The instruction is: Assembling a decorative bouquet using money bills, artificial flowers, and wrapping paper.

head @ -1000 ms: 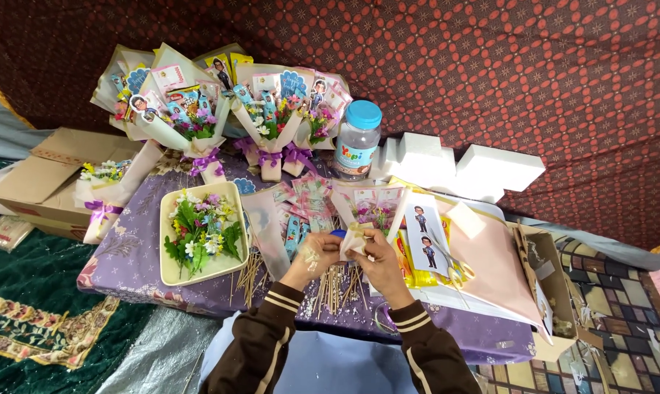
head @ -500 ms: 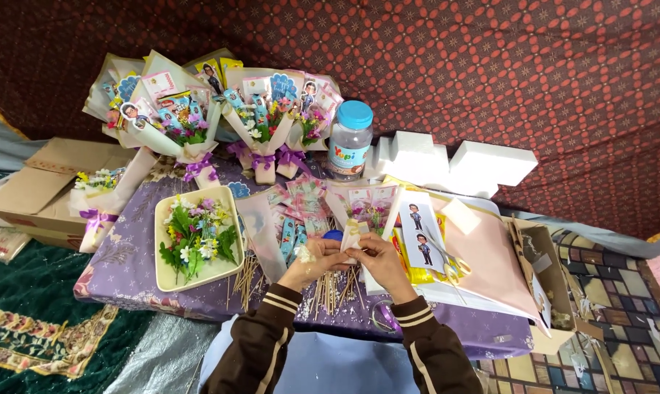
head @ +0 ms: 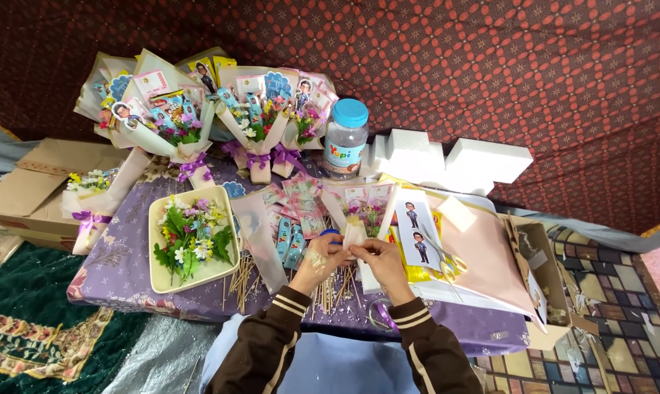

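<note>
My left hand [head: 317, 263] and my right hand [head: 380, 260] meet over the low purple-clothed table [head: 118, 270]. Both pinch the narrow base of a small paper-wrapped bouquet [head: 363, 215], whose cream cone opens away from me with tiny flowers inside. Something blue shows just behind my left fingers. Thin wooden sticks [head: 330, 288] lie spread on the cloth under my hands. Both sleeves are dark brown with striped cuffs.
A square cream tray of small artificial flowers [head: 191, 237] sits left. Finished bouquets [head: 198, 109] stand at the back, next to a blue-lidded plastic jar [head: 344, 138] and white foam blocks [head: 454, 157]. Pink wrapping paper [head: 490, 248], scissors [head: 439, 252] and a cardboard box [head: 545, 281] lie right.
My hands have stayed together on the small bouquet, shifting it slightly lower and closer to me. The view has drifted a little.
</note>
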